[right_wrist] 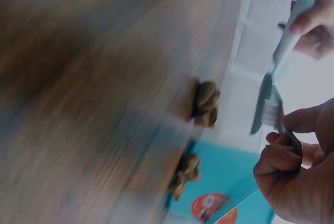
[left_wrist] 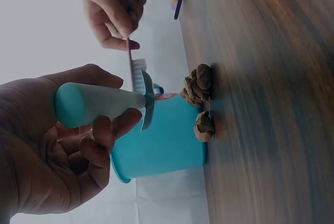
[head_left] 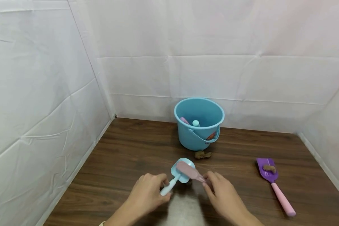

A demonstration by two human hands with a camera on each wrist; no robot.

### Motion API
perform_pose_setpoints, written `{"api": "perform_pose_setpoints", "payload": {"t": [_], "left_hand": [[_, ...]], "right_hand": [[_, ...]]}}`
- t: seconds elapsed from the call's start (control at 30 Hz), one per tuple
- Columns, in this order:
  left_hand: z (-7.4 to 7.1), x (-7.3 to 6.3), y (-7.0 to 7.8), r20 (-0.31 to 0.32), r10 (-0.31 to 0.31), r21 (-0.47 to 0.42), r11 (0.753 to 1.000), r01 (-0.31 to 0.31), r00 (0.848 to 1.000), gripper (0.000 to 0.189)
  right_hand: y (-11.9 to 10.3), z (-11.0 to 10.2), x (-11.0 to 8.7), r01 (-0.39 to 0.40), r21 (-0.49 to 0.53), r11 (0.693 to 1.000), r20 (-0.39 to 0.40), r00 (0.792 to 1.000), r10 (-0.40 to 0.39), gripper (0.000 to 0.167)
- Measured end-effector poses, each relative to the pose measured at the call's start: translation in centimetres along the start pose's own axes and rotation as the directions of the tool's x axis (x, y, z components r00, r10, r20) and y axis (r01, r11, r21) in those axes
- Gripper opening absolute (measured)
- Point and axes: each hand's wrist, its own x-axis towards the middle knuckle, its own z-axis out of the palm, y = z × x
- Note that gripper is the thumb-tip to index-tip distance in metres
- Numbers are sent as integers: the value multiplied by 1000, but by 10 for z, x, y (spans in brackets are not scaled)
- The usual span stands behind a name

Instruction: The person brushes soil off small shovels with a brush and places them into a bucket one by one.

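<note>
My left hand (head_left: 147, 191) holds a small light-blue shovel (head_left: 169, 187) by its handle, with the blade raised over the table. In my right hand (head_left: 223, 194) is a pink brush (head_left: 188, 170), its handle pinched between thumb and fingers. The brush's white bristles (left_wrist: 139, 70) meet the shovel's blade (right_wrist: 262, 104). Two brown crumpled clumps lie on the wood. One clump (left_wrist: 197, 84) is beneath the shovel, mostly hidden by it in the head view; the other clump (head_left: 202, 154) lies in front of the blue bucket (head_left: 190, 139).
Inside the bucket a pink handle end (head_left: 184, 120) and a pale-blue handle end (head_left: 196, 123) show. To the right lies a purple shovel (head_left: 264, 163) with a pink handle, a brown piece (head_left: 269, 168) on its blade. White sheets (head_left: 147, 75) enclose the table.
</note>
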Motion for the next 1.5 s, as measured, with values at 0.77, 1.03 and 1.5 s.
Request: {"api": "perform_pose_setpoints", "payload": {"t": [0.77,1.03,1.5], "left_hand": [[3,-2,-4,8,-21,4,1000,21,1000,19],[4,5,-7,18,-3,14,1000,3,1000,20],[0,20,-8,24,-14,31,999,14,1000,19]], "right_hand": [[7,3,3,7,18,1000,20,1000,-7,11],[27,-1,16,-27,-28,999,-71,997,25,10],[7,-1,16,8,59,998,49,999,-11,12]]}}
